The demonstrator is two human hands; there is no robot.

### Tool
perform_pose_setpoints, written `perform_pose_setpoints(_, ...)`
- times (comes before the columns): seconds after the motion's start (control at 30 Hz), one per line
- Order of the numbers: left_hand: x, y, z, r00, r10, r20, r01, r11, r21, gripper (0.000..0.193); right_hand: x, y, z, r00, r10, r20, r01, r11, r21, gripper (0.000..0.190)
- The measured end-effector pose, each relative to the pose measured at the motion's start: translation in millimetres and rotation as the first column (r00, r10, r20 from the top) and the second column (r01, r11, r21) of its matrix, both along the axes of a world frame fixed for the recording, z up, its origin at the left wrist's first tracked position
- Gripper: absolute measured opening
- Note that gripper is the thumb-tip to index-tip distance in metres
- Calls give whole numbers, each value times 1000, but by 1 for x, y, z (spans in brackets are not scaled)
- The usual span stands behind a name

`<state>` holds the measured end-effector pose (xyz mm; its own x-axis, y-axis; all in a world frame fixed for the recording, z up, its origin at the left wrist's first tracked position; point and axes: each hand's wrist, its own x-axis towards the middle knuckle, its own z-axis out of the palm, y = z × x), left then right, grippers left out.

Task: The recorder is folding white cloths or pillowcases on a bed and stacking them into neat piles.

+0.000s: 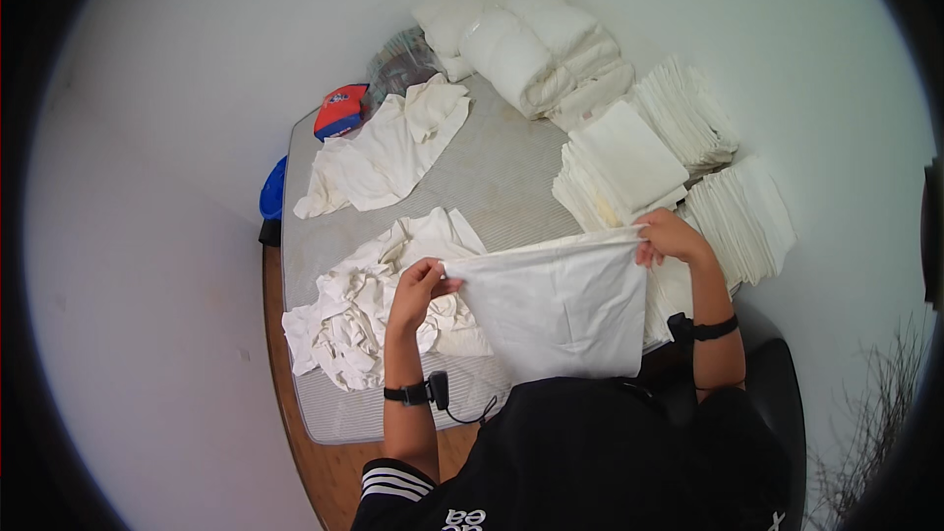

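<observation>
A white cloth (560,310) hangs stretched between my two hands, its upper edge pulled nearly straight. My left hand (422,291) pinches the upper left corner. The upper right corner is gripped by my right hand (670,237), which is raised slightly higher. Just beyond my left hand lies a crumpled heap of white cloths (354,317). Close to my right hand stands a stack of folded white cloths (627,155). The cloth's lower edge drops in front of my black shirt, and part of the heap is hidden behind the cloth.
A grey ribbed mattress (509,199) carries everything. Loose white cloths (391,155) lie at its far left, near a red and blue packet (341,112). Rolled white quilts (523,44) sit at the back. More folded stacks (741,217) stand right, beside a black chair (774,398).
</observation>
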<state>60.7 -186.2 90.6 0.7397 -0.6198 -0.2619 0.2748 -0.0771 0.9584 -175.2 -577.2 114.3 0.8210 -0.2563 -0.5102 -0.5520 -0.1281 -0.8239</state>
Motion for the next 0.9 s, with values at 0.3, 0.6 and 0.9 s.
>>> perform_pose_setpoints(0.3, 37, -21, 40, 882, 366, 296, -208, 868, -452, 16, 39, 6, 16, 757, -99, 646, 97, 995, 38, 30)
perform_pose_setpoints(0.6, -13, 42, 33, 818, 172, 549, -99, 982, -160, 13, 4, 22, -10, 690, 128, 712, 329, 821, -466, 20)
perform_pose_setpoints(0.9, -116, 86, -140, 961, -276, -4, 270, 935, 229, 14, -111, 34, -168, 943, 316, -102, -331, 919, -216, 20)
